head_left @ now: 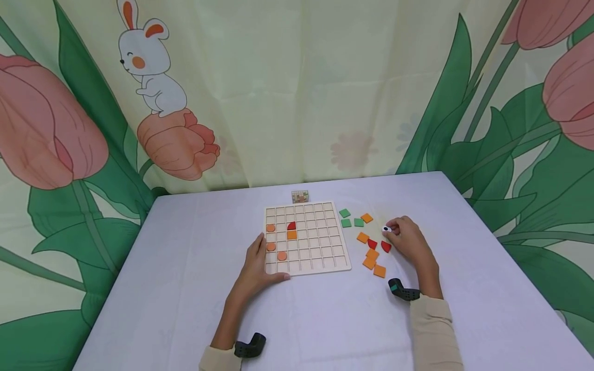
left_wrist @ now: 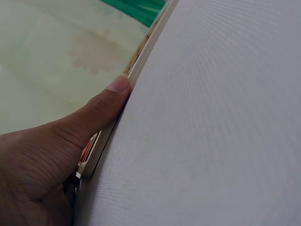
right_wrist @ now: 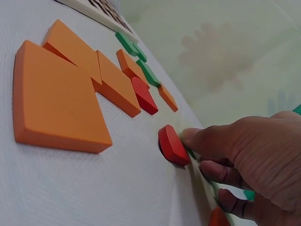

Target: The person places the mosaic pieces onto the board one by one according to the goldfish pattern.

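The wooden grid board (head_left: 315, 237) lies flat on the table, and my left hand (head_left: 256, 265) grips its near left corner, thumb along the front edge. On the board sit three orange discs (head_left: 282, 256), a red quarter-round tile (head_left: 291, 225) and an orange square tile (head_left: 292, 235). To the right of the board, my right hand (head_left: 410, 242) pinches a small white piece with a black dot (head_left: 386, 229) at its fingertips. Just in front of those fingers lies a red tile (right_wrist: 173, 146); the white piece cannot be made out in the right wrist view.
Several loose orange square tiles (head_left: 379, 271), another red tile (head_left: 372, 244) and three green tiles (head_left: 344, 213) lie between the board and my right hand. A small patterned card (head_left: 300, 196) is behind the board. A printed curtain (head_left: 287, 103) hangs beyond the white-covered table (head_left: 195, 288).
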Motion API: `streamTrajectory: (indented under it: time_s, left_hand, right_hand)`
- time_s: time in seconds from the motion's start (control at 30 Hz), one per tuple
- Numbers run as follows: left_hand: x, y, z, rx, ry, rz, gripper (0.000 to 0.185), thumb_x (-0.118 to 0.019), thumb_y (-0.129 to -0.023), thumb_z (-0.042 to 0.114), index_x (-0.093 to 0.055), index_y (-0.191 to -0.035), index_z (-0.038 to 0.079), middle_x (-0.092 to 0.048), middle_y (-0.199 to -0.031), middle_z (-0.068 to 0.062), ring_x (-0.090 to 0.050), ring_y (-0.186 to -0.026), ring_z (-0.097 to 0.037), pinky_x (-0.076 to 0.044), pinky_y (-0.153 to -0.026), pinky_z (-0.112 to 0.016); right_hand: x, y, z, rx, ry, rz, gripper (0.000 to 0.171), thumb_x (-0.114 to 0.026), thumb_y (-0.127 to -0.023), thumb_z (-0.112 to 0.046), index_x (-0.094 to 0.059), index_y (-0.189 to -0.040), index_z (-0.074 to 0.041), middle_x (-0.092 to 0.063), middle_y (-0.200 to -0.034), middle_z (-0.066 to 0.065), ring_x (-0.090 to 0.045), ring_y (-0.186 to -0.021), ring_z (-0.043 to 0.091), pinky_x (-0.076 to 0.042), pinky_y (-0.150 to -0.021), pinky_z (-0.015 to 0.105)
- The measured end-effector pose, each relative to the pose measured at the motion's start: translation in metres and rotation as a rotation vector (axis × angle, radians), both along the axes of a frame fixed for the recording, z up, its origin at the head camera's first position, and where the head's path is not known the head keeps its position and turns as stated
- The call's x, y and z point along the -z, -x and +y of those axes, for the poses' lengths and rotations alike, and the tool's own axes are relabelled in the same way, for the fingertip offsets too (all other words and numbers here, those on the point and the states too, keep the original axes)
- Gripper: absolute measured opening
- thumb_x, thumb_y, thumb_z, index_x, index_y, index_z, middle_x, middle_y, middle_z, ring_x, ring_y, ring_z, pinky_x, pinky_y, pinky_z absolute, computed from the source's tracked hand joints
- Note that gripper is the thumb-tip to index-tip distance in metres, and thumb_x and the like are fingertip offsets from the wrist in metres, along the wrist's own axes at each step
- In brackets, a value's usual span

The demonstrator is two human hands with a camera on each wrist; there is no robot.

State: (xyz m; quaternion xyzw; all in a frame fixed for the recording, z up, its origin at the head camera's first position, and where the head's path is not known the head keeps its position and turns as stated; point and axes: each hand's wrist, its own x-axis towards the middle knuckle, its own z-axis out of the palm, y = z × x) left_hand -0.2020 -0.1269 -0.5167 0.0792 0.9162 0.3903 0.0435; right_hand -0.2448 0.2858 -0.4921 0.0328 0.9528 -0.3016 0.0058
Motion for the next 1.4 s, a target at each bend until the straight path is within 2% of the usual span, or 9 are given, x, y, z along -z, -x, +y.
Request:
streamTrajectory:
  time_s: [0.07, 0.3, 0.5, 0.7, 0.8, 0.97, 1.07, 1.23, 1.4]
  left_hand:
    - [0.0, 0.0, 0.0, 0.0, 0.008, 0.001, 0.131, -0.092, -0.065, 0.048, -0.012, -0.16, 0.005, -0.007, -0.168, -0.012, -0.009, -0.154, -0.034, -0.029, -0.119, -0.053]
    - [-0.001, -0.001, 0.0, -0.004, 0.048, 0.075, 0.129, -0.091, -0.064, 0.05, -0.019, -0.158, 0.0, -0.016, -0.165, -0.018, -0.02, -0.151, -0.039, -0.03, -0.117, -0.057]
    - [0.003, 0.0, 0.0, -0.001, 0.045, 0.077, 0.129, -0.091, -0.064, 0.051, -0.018, -0.158, 0.0, -0.015, -0.166, -0.018, -0.019, -0.151, -0.04, -0.03, -0.117, -0.057]
    - [0.006, -0.001, 0.0, 0.004, 0.032, 0.088, 0.13, -0.091, -0.064, 0.051, -0.018, -0.158, -0.001, -0.016, -0.165, -0.02, -0.019, -0.15, -0.041, -0.031, -0.116, -0.059]
    - [0.005, -0.001, 0.001, -0.005, 0.026, 0.072, 0.131, -0.091, -0.063, 0.052, -0.017, -0.158, 0.001, -0.014, -0.166, -0.017, -0.017, -0.151, -0.039, -0.03, -0.118, -0.057]
    - [0.004, 0.0, 0.001, -0.017, 0.036, 0.049, 0.132, -0.091, -0.063, 0.052, -0.014, -0.159, 0.004, -0.012, -0.167, -0.013, -0.014, -0.153, -0.035, -0.029, -0.12, -0.052]
    - [0.004, 0.001, 0.0, -0.016, 0.04, 0.042, 0.132, -0.091, -0.064, 0.052, -0.014, -0.159, 0.004, -0.011, -0.167, -0.013, -0.014, -0.153, -0.035, -0.029, -0.119, -0.052]
    - [0.005, 0.002, 0.0, -0.012, 0.044, 0.037, 0.132, -0.091, -0.063, 0.053, -0.015, -0.159, 0.004, -0.012, -0.167, -0.013, -0.017, -0.152, -0.035, -0.032, -0.118, -0.052]
    - [0.005, 0.002, -0.003, -0.017, 0.048, 0.042, 0.131, -0.09, -0.064, 0.054, -0.016, -0.159, 0.003, -0.012, -0.167, -0.013, -0.016, -0.153, -0.034, -0.031, -0.119, -0.05]
  right_hand:
    - [-0.001, 0.0, 0.0, 0.0, 0.001, -0.003, 0.036, -0.067, -0.096, -0.02, -0.06, -0.123, 0.003, -0.055, -0.116, 0.02, -0.055, -0.101, 0.031, -0.055, -0.093, 0.047]
    - [-0.001, 0.001, -0.001, -0.002, 0.003, -0.006, 0.036, -0.067, -0.096, -0.02, -0.059, -0.123, 0.003, -0.055, -0.115, 0.02, -0.055, -0.101, 0.031, -0.054, -0.094, 0.047]
    - [-0.001, 0.001, -0.003, -0.006, 0.005, -0.014, 0.037, -0.067, -0.096, -0.021, -0.059, -0.124, 0.002, -0.055, -0.114, 0.019, -0.055, -0.1, 0.03, -0.055, -0.094, 0.046]
    - [-0.006, 0.002, -0.018, -0.059, 0.02, 0.001, 0.038, -0.067, -0.096, -0.021, -0.058, -0.125, 0.001, -0.055, -0.117, 0.018, -0.055, -0.102, 0.028, -0.055, -0.094, 0.046]
    - [-0.01, 0.005, -0.037, -0.124, 0.02, 0.038, 0.035, -0.068, -0.095, -0.02, -0.06, -0.122, 0.0, -0.057, -0.114, 0.015, -0.056, -0.1, 0.026, -0.055, -0.092, 0.044]
    - [-0.016, 0.008, -0.086, -0.319, 0.015, 0.108, 0.027, -0.069, -0.093, -0.017, -0.064, -0.116, -0.004, -0.06, -0.109, 0.008, -0.057, -0.094, 0.02, -0.054, -0.085, 0.036]
    - [-0.017, 0.007, -0.117, -0.414, 0.0, 0.111, 0.026, -0.07, -0.093, -0.019, -0.066, -0.116, -0.007, -0.06, -0.107, 0.003, -0.055, -0.091, 0.016, -0.053, -0.084, 0.033]
    - [-0.015, 0.004, -0.157, -0.519, -0.022, 0.115, 0.025, -0.071, -0.093, -0.021, -0.068, -0.114, -0.009, -0.06, -0.107, 0.0, -0.054, -0.09, 0.011, -0.055, -0.085, 0.029]
    - [-0.014, 0.007, -0.182, -0.576, -0.008, 0.135, 0.023, -0.071, -0.092, -0.019, -0.068, -0.113, -0.009, -0.06, -0.106, 0.0, -0.054, -0.087, 0.01, -0.054, -0.083, 0.028]
